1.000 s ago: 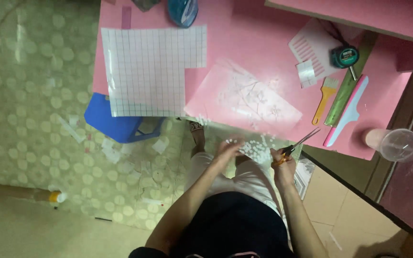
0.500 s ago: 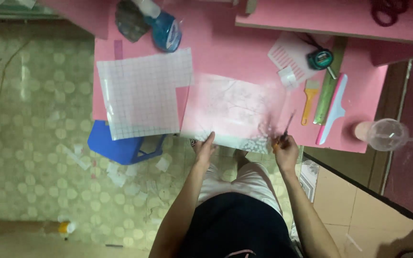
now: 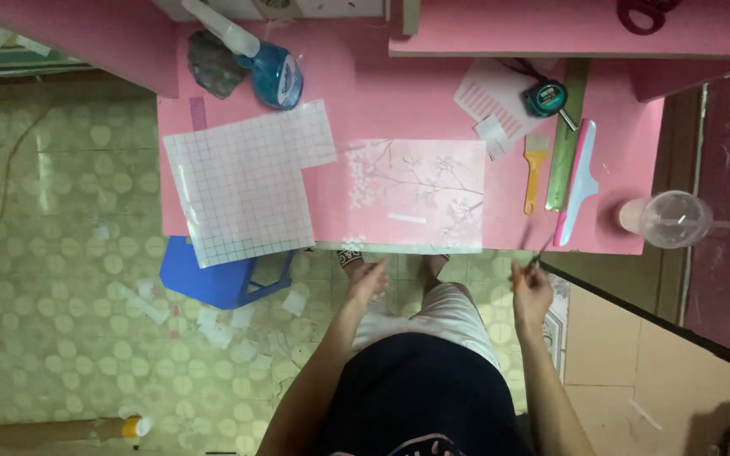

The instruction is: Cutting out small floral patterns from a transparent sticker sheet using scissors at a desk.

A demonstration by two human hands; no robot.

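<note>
Pink desk (image 3: 399, 110), head view only. Right hand (image 3: 531, 291) sits just off the desk's front edge near the right corner, fingers closed around small scissors (image 3: 539, 253), blades angled up toward the edge. Left hand (image 3: 368, 280) hangs below the front edge, loosely open, holding nothing. Floral-printed sheet (image 3: 416, 194) lies flat at the front edge, between both hands. Gridded backing sheet (image 3: 242, 190) overhangs the front-left corner. Yellow brush (image 3: 534, 173), green ruler (image 3: 563, 143) and pink squeegee (image 3: 579, 181) lie toward the right edge.
</note>
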